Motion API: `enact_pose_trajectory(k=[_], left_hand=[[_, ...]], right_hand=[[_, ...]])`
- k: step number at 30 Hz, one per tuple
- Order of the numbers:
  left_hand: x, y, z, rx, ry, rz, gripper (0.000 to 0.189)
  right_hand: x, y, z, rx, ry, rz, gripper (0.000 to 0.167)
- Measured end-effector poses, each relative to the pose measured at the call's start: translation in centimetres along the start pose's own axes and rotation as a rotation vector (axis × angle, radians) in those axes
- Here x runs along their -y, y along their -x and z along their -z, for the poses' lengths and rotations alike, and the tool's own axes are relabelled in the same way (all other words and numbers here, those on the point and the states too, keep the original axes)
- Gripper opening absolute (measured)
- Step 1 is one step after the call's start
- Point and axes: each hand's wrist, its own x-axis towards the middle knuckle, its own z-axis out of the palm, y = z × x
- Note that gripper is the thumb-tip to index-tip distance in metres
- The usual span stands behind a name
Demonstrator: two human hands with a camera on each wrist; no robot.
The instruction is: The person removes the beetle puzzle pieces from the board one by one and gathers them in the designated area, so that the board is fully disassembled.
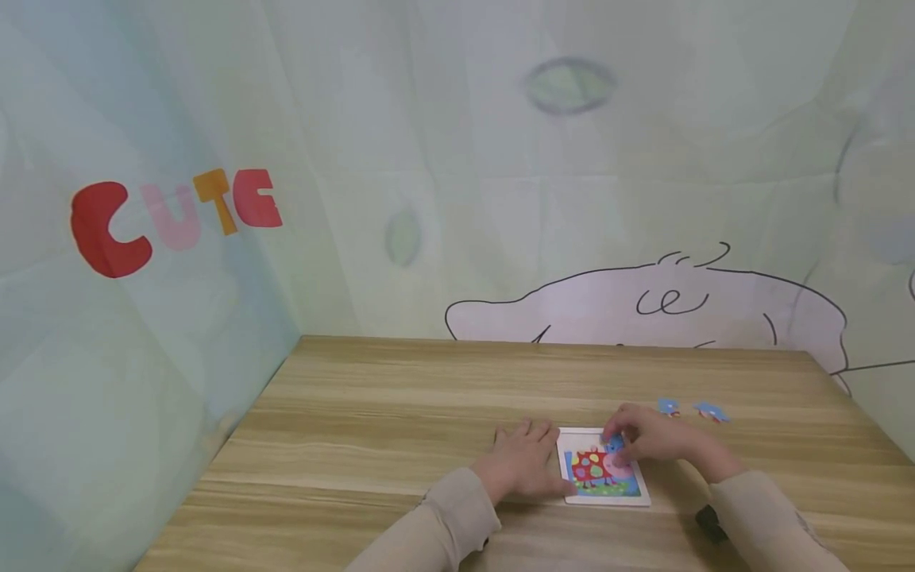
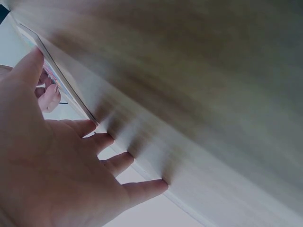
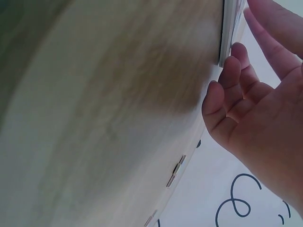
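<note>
A jigsaw puzzle in a white tray (image 1: 609,501) lies on the table, its picture a red spotted cow-like animal on green. My left hand (image 1: 520,465) rests beside the tray with fingers spread; the thumb lies on its lower left corner. In the left wrist view, the fingertips of that left hand (image 2: 71,161) touch the tabletop. Over the tray's upper right part, my right hand (image 1: 652,435) pinches a blue puzzle piece (image 1: 613,445) between thumb and index finger. The right wrist view shows the right hand (image 3: 258,99) at the tray's edge, other fingers curled, the piece hidden there.
Two loose blue puzzle pieces, one on the left (image 1: 668,407) and one on the right (image 1: 712,411), lie on the wooden table (image 1: 400,413) beyond my right hand. A small black object (image 1: 710,524) sits by the right sleeve. A printed cloth (image 1: 429,159) hangs behind the table.
</note>
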Motion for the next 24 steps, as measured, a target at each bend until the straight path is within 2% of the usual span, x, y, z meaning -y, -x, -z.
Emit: enact_pose_trajectory(k=[8, 21, 24], left_hand=[[0.07, -0.09, -0.18, -0.024, -0.023, -0.018, 0.090], [0.05, 0.04, 0.03, -0.013, -0.003, -0.012, 0.089], [0.10, -0.01, -0.03, -0.011, 0.006, -0.011, 0.090]], right_hand=[[-0.04, -0.06, -0.24, -0.005, 0.038, 0.036, 0.016], [0.24, -0.22, -0.54, -0.018, 0.078, -0.027, 0.019], [0.27, -0.19, -0.53, -0.023, 0.078, -0.020, 0.019]])
